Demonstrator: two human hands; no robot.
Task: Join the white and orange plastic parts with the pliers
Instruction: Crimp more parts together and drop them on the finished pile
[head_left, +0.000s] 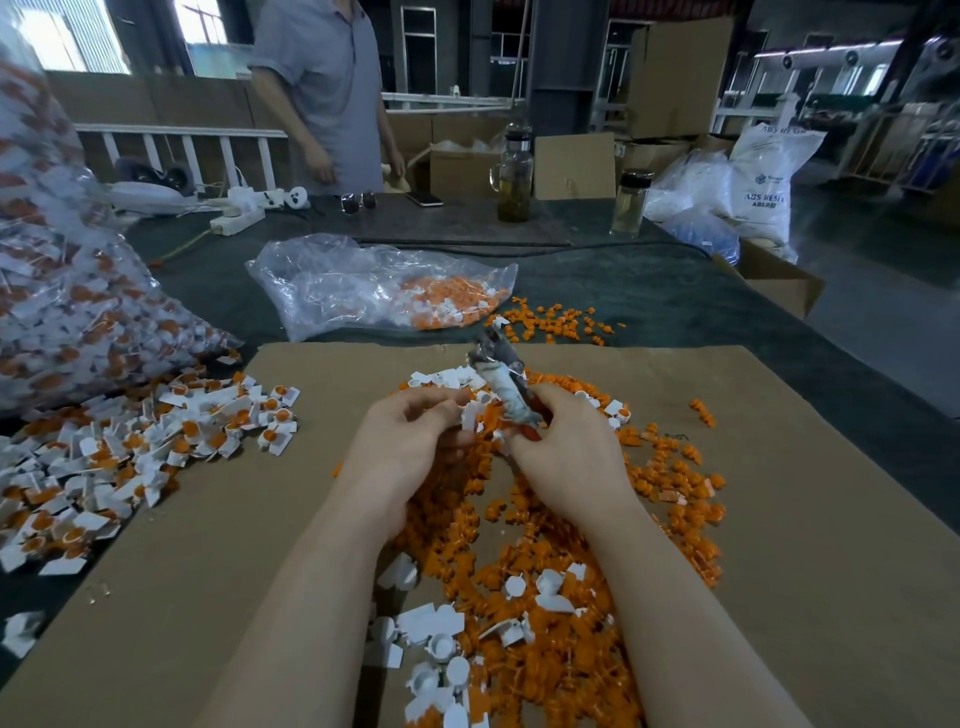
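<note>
Holding white part (470, 415) in left hand (410, 441), right hand (566, 452) gripping tape-wrapped pliers (506, 384) above orange parts (519, 561), pile within reach.

We've bare cardboard (779, 571) far R and near L; orange parts (561, 519) heaped centre, joined pieces (130, 457) crowd L, bag (374, 291) blocks ahead.

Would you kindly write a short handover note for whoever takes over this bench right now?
Left hand pinches a white part. Right hand grips the pliers, nose pointing away.
Loose orange parts and white parts lie on the cardboard.
Done: joined pieces heaped at the left.
Left: join the current pair, then work through the loose pile.
</note>
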